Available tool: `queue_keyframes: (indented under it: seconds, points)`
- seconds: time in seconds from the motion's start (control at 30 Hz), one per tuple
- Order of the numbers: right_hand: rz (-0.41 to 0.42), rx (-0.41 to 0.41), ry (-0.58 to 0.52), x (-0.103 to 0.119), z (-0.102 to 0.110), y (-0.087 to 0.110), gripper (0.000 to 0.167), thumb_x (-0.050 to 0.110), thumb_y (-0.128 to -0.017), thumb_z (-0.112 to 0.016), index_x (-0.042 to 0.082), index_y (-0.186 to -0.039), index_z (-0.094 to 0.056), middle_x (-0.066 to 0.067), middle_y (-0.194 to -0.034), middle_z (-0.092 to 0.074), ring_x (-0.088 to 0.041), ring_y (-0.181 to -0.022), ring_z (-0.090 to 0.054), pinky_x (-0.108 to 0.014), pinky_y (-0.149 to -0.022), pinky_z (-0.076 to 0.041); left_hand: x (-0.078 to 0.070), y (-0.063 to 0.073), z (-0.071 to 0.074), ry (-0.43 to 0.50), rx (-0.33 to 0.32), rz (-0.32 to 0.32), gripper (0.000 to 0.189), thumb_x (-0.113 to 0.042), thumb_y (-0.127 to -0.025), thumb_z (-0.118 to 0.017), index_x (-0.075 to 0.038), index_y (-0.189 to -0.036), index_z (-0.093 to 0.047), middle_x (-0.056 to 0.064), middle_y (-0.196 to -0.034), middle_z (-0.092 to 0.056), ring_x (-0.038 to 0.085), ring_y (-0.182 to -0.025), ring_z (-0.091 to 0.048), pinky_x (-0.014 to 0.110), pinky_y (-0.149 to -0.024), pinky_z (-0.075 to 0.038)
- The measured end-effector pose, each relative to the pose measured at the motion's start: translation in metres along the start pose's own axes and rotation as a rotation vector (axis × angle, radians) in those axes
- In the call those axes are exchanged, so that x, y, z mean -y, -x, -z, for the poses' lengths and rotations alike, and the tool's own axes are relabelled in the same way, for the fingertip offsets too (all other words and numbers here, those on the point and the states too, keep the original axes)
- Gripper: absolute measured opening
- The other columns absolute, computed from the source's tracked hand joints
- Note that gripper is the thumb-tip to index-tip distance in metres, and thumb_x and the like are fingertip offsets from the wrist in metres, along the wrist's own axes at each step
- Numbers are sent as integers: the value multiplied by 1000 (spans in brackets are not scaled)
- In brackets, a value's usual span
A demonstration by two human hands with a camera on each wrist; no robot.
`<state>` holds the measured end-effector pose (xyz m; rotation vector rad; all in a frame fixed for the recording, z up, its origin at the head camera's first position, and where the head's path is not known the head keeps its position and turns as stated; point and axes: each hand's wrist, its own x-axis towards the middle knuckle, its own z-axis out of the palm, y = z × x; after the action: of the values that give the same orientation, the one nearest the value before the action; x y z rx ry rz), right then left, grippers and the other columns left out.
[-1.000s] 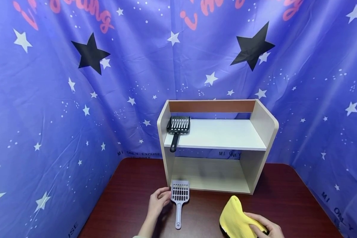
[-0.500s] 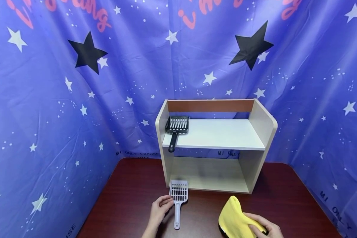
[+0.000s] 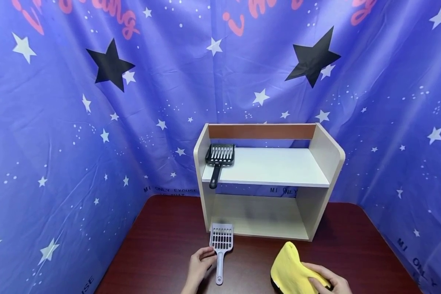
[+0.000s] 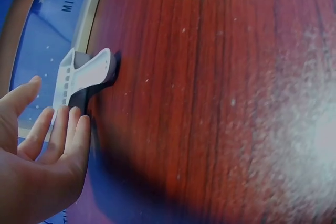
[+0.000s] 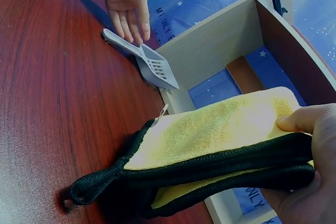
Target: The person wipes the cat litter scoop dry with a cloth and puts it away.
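Two scoops, one cloth

Looks like a curtained-off tabletop booth; cannot be pinned to home, office or lab. Hung with blue-purple cloth, printed with stars and lettering, from nine o'clock through twelve to three. Furnished with a red-brown wood-grain table at six, bearing a two-tier shelf unit at its twelve.

From here I see a bare left hand with a thumb and four thin fingers, and a bare right hand.
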<state>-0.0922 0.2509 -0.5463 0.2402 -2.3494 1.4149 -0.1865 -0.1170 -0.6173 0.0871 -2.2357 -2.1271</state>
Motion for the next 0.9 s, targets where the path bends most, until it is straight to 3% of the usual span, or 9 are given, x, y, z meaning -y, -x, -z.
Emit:
queue_keyframes:
  seconds: [0.07, 0.27, 0.37, 0.53, 0.7, 0.9]
  points:
    - [-29, 22, -12, 0, 0, 1, 30, -6, -83, -72, 7, -110, -74, 24, -91, -71, 2, -63, -61, -22, -51, -54, 4, 2, -2, -9, -2, 16, 39, 3, -83, -71, 19, -116, -60, 34, -110, -69, 17, -89, -73, 14, -71, -55]
    - [17, 28, -49, -4, -2, 4, 30, -10, -83, -69, 6, -108, -74, 23, -93, -72, 3, -67, -64, -21, -53, -54, 7, 8, -5, -18, 3, 53, 41, 2, -81, -72, 20, -115, -58, 32, -107, -70, 10, -83, -70, 18, -69, -58]
    - [3, 24, -72, -6, -3, 4, 29, -10, -85, -68, 5, -109, -74, 21, -93, -74, 2, -67, -65, -22, -53, -55, 7, 8, -8, -57, -8, 42, 40, 3, -78, -75, 18, -111, -61, 29, -102, -72, 12, -80, -72, 18, -68, -58]
    - [35, -5, -75, -9, -2, 2, 31, -13, -82, -68, 5, -107, -74, 21, -94, -74, 2, -67, -65, -20, -53, -54, 4, 6, -13, -184, -46, -8, 37, 1, -72, -78, 12, -105, -67, 23, -93, -75, 22, -78, -75, 19, -66, -58]
    - [76, -18, -62, -12, 2, 2, 35, -15, -81, -69, 7, -107, -74, 22, -94, -73, 4, -67, -63, -18, -53, -53, -2, 3, -17, -306, -90, -27, 33, -2, -70, -80, 5, -101, -70, 15, -86, -77, 16, -73, -74, 20, -63, -54]
    - [29, -17, -26, -10, 7, 3, 32, -11, -82, -70, 8, -107, -75, 25, -92, -72, 3, -65, -63, -20, -52, -53, -3, 2, -20, -409, -111, -32, 28, -7, -70, -83, -1, -95, -72, 8, -82, -77, 11, -69, -72, 22, -65, -52]
